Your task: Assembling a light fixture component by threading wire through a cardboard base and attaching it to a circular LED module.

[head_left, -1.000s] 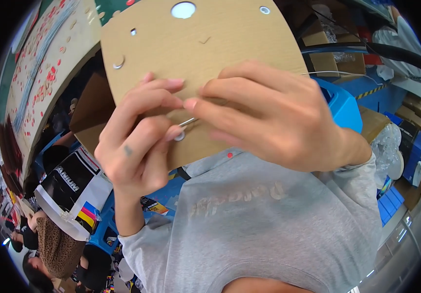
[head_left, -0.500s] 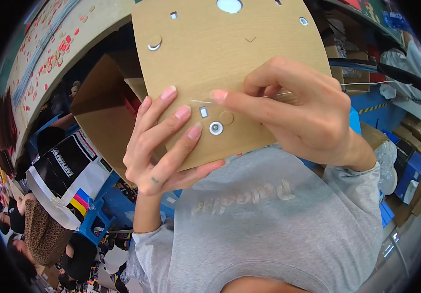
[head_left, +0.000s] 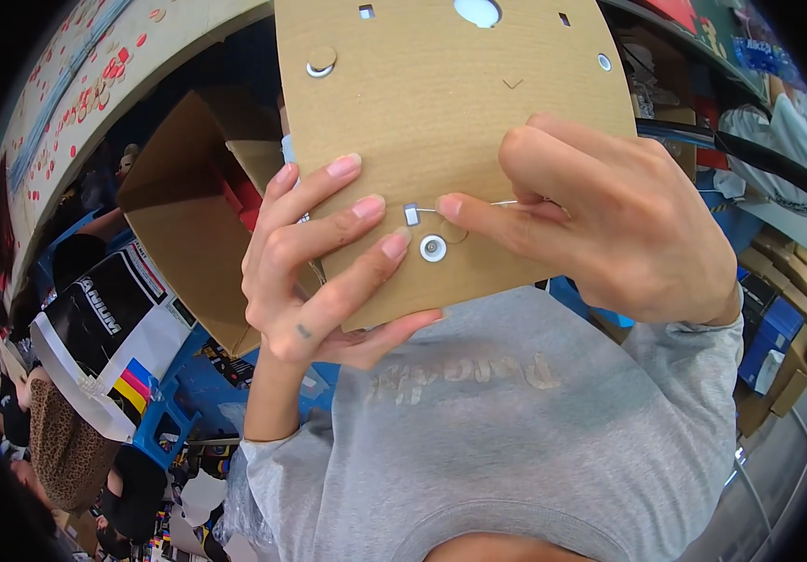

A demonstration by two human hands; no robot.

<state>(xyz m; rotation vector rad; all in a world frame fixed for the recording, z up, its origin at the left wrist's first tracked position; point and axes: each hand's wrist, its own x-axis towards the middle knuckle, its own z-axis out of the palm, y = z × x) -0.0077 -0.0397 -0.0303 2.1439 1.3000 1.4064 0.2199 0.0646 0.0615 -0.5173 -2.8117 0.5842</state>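
My left hand [head_left: 314, 272] holds a brown cardboard panel [head_left: 422, 112] upright, its fingers spread over the face and the thumb along the lower edge. In my right hand [head_left: 609, 225], a thin white string [head_left: 429, 211] is pinched between thumb and fingers. The string's tip meets a small rectangular hole [head_left: 411, 215] in the panel; whether it passes inside cannot be seen. Just below that hole sits a round white grommet [head_left: 432, 249], close to my left fingertips. A large round opening [head_left: 476, 11] and other small cutouts lie farther up the panel.
An open cardboard box [head_left: 174, 225] stands left of the panel. Beyond it is a table [head_left: 52, 126] strewn with red discs. A black cable [head_left: 759, 150] crosses at the right. At the lower left are a blue stool [head_left: 162, 433] and people, one in leopard print [head_left: 68, 431].
The panel and both hands have shifted slightly right in view. The string's tip has come from above and left of the rectangular hole to the hole itself.
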